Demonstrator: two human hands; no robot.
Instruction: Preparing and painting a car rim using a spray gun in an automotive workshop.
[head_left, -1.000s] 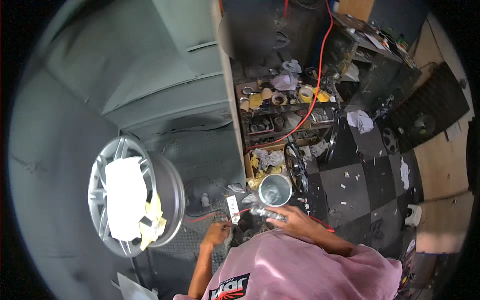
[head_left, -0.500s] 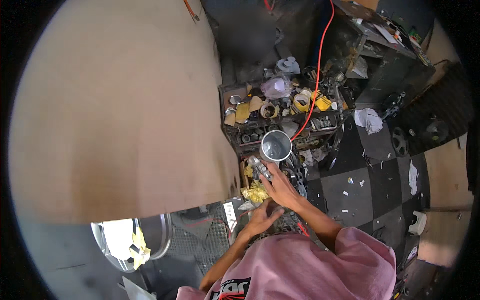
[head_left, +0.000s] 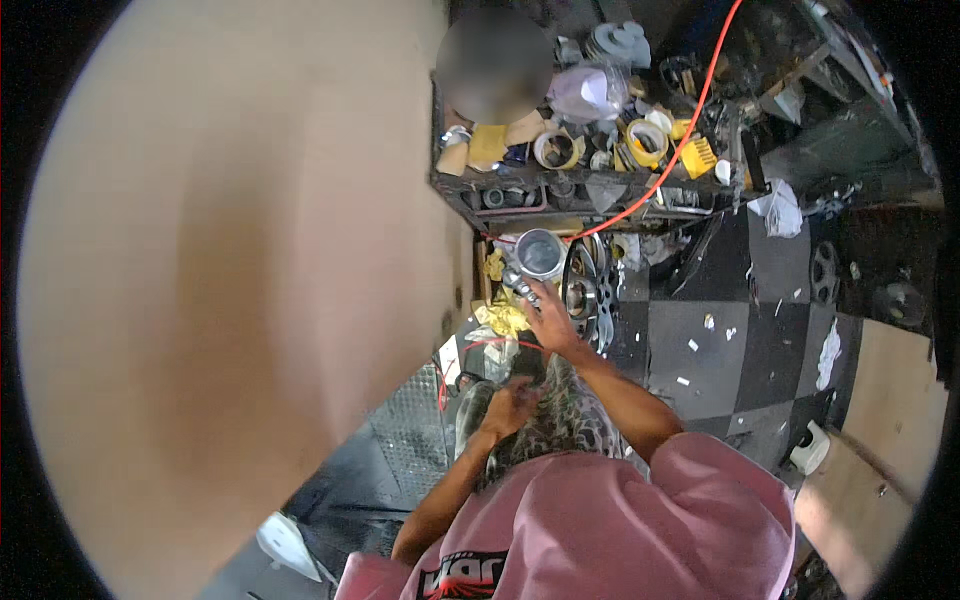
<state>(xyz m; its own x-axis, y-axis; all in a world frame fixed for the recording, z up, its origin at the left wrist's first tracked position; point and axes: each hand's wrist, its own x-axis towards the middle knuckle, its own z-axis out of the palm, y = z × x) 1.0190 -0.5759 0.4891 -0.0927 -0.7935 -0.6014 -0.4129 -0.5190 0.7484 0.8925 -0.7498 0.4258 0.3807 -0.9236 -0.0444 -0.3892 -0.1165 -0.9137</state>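
My right hand [head_left: 550,320] is closed on a silver spray gun [head_left: 522,286] with an open metal cup [head_left: 540,252] at its top, held in front of a black wheel [head_left: 580,290] and crumpled yellow paper [head_left: 505,320]. My left hand [head_left: 510,405] is lower, over my patterned trousers, its fingers too blurred to read.
A large beige panel [head_left: 250,300] fills the left side. A cluttered shelf [head_left: 640,175] with tape rolls stands ahead, crossed by a red hose [head_left: 712,70]. Checkered floor [head_left: 700,360] with scraps lies to the right, beside a white stool [head_left: 810,450].
The beige panel has come across the left view, hiding the silver wheel seen earlier. My right hand and the spray gun have moved up, away from my body; my left hand has risen too.
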